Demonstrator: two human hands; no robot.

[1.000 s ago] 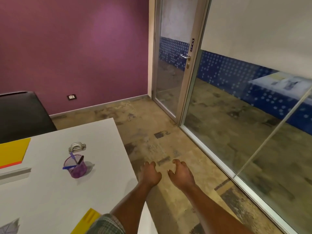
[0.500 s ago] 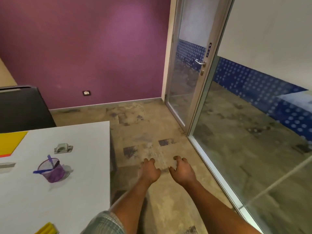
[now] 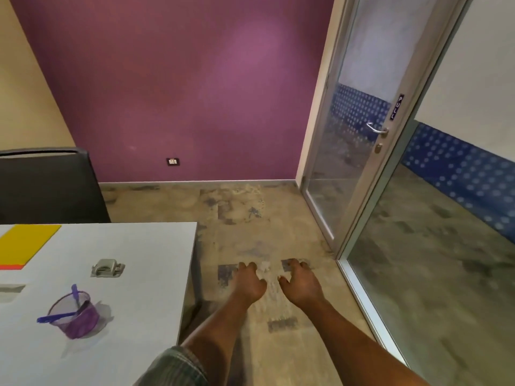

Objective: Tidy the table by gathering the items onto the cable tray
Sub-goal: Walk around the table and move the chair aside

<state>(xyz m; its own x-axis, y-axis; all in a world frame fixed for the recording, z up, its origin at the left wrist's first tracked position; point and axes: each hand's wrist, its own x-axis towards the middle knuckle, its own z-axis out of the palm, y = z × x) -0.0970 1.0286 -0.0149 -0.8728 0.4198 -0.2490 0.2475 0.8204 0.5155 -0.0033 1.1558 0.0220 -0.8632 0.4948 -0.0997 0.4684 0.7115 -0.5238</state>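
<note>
At nine o'clock, cut by the frame edge, a yellow sheet (image 3: pixel 23 243) with an orange strip along its near end lies flat on the white surface (image 3: pixel 145 288). Just below it a grey recessed slot (image 3: pixel 11 291) shows only in part; it may be the cable tray, but you cannot tell from so little. Nothing visible has been gathered there.

Toward the surface's middle, a small metal punch (image 3: pixel 107 268) sits alone, and at its seven o'clock stands a purple cup (image 3: pixel 74 316) holding a blue pen (image 3: pixel 54 318) and another stick; the two are near but apart. As far as this shows, the tidying has not begun: every item is loose.

Your left hand (image 3: pixel 249 284) hangs at five o'clock of the surface's corner, off it and over the floor (image 3: pixel 278 218), fingers loosely curled and holding nothing. Your right hand (image 3: pixel 299 285) is just beside it, equally slack and empty.

At two o'clock, the glass door (image 3: pixel 359 151) is marked PULL. The left part of the surface is out of view, so what else waits there is unknown.
</note>
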